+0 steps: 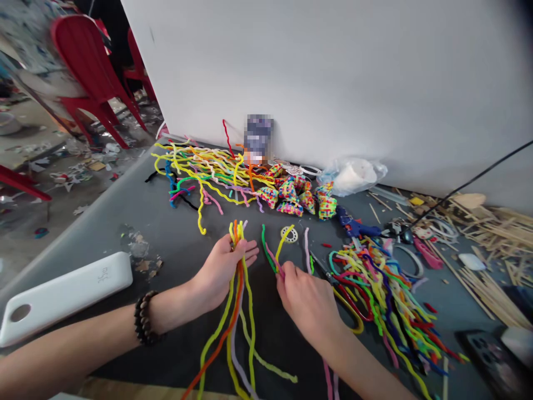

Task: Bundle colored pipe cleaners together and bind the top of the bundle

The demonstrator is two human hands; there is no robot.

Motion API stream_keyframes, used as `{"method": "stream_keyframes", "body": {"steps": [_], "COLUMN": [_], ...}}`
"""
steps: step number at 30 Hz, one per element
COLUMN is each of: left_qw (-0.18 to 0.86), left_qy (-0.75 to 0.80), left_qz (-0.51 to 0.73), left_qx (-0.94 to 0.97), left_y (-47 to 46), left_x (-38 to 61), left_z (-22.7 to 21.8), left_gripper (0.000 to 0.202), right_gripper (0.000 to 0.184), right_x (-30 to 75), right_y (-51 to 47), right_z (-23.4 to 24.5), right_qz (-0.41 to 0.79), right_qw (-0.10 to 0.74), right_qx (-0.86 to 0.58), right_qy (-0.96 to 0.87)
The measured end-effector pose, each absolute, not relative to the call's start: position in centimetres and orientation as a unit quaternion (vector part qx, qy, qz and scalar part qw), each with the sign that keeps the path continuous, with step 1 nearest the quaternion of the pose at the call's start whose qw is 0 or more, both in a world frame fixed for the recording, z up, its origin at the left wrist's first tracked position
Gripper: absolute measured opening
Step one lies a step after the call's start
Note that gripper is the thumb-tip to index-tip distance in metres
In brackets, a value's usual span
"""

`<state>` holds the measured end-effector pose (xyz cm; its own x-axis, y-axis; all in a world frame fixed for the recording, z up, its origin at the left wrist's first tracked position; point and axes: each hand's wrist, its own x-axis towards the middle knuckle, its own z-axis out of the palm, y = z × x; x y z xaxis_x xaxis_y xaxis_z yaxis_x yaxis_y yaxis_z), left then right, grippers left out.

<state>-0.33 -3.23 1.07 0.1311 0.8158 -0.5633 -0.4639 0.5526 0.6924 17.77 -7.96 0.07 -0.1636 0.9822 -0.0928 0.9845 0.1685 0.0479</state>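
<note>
My left hand [222,266] is closed around a bunch of pipe cleaners [240,311] in yellow, orange and lilac. Their short ends stick up above the thumb, and the long ends hang toward me. To the right, my right hand [306,297] pinches a few more pipe cleaners [272,255], green, pink and yellow, whose tips point up and away. The two hands are apart. Just beyond my right hand lie a lilac pipe cleaner [307,244] and a white ring-shaped disc [288,234]. Scissors [347,294] with red and yellow handles rest right of that hand, partly hidden.
Loose pipe cleaners [204,166] spread along the wall beside colourful woven pieces [289,191]. At right are a cut pile [391,305], a blue glue gun [356,223], wooden sticks [487,239] and a dark phone [491,355]. A white oblong device [66,294] lies left. Red chairs [85,61] stand behind.
</note>
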Motion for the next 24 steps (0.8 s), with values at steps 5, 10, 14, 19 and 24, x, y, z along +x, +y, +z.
{"method": "stream_keyframes", "body": {"steps": [5, 10, 14, 19, 24], "left_qw": [0.746, 0.777, 0.771, 0.744, 0.766], "left_qy": [0.467, 0.459, 0.444, 0.440, 0.439], "left_qz": [0.431, 0.391, 0.422, 0.435, 0.384], "left_qx": [0.200, 0.181, 0.174, 0.251, 0.270], "left_y": [-3.8, -4.2, -4.6, -4.5, -4.3], "left_x": [-0.1, -0.2, -0.1, -0.2, -0.5], "left_z": [0.5, 0.8, 1.3, 1.1, 0.3], "left_gripper": [0.007, 0.005, 0.004, 0.011, 0.017], "right_gripper": [0.017, 0.016, 0.011, 0.016, 0.026], "right_x": [17.7, 16.6, 16.2, 16.4, 16.3], "right_y": [-7.9, -8.6, -8.8, -8.9, -9.2], "right_z": [0.8, 0.4, 0.1, 0.4, 0.6], "right_qz": [-0.208, -0.302, -0.333, -0.391, -0.439], "right_qw": [-0.102, -0.141, -0.150, -0.180, -0.196], "right_qx": [0.610, 0.587, 0.612, 0.590, 0.581], "right_qy": [0.758, 0.738, 0.701, 0.683, 0.656]}}
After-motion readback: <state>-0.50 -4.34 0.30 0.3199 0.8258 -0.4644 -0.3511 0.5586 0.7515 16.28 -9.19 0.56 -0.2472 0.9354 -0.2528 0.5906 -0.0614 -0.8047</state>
